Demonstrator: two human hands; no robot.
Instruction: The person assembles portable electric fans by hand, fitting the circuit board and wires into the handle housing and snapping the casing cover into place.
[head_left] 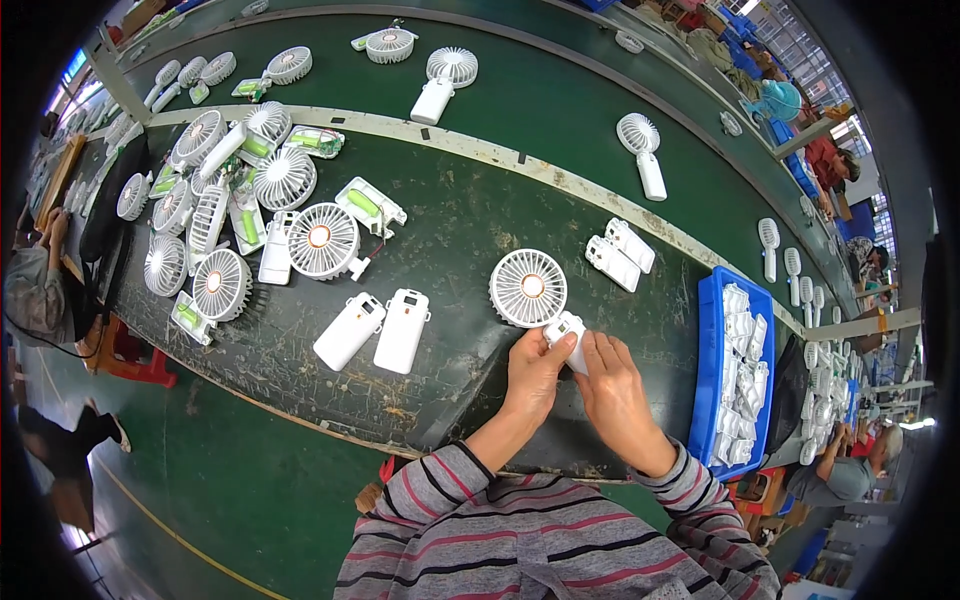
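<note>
A small white hand-held fan [530, 290] lies on the dark green table, its round grille pointing away from me. My left hand [535, 375] and my right hand [612, 385] both grip its white handle near the table's front edge, thumbs pressed on the casing. Two white handle shells [378, 330] lie side by side to the left of my hands. Both sleeves are grey with red and black stripes.
A pile of several white fans and open handles with green batteries [235, 215] fills the left. A blue tray [712, 370] of white parts stands at the right. Two more shells [620, 255] lie behind. Other fans ride the far belt [560, 110]. Other people sit left and right.
</note>
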